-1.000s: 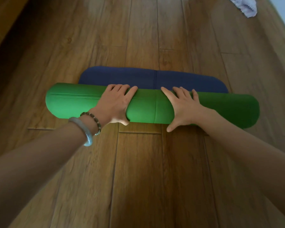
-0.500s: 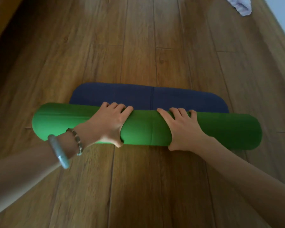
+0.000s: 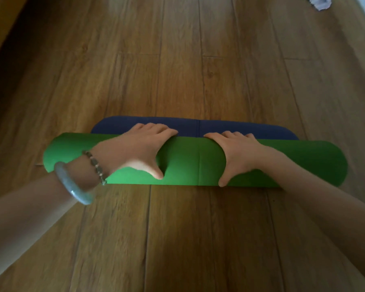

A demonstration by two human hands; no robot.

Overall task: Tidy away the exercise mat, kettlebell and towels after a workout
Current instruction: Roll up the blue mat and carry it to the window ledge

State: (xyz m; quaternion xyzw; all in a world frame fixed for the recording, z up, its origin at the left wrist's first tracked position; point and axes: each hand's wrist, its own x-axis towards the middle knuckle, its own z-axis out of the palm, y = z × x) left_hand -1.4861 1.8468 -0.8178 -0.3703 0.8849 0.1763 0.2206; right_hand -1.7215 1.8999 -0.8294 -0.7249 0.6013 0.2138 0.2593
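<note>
Your mat (image 3: 194,163) lies on the wood floor (image 3: 177,239), across the middle of the view. Most of it is rolled up into a fat green roll that runs from left to right. A short blue part (image 3: 230,128) of the mat lies flat on the floor, just on the far side of the roll and touching it.

Your left hand (image 3: 139,150) sits on the roll, a bit left of the middle. Its fingers bend over the top to the far side, and its thumb presses into the near side, so it grips the roll. Your right hand (image 3: 238,157) sits a bit right of the middle and grips the same way, fingers over the far side and thumb down on the near side. The two hands are near each other but do not touch. A thin line in the mat shows between them.

On your left wrist you wear a pale bangle (image 3: 74,186) and a bead bracelet (image 3: 95,167).

A pale, crumpled towel (image 3: 319,2) lies on the floor in the far right corner, well apart from the mat. Only a part of it shows.
</note>
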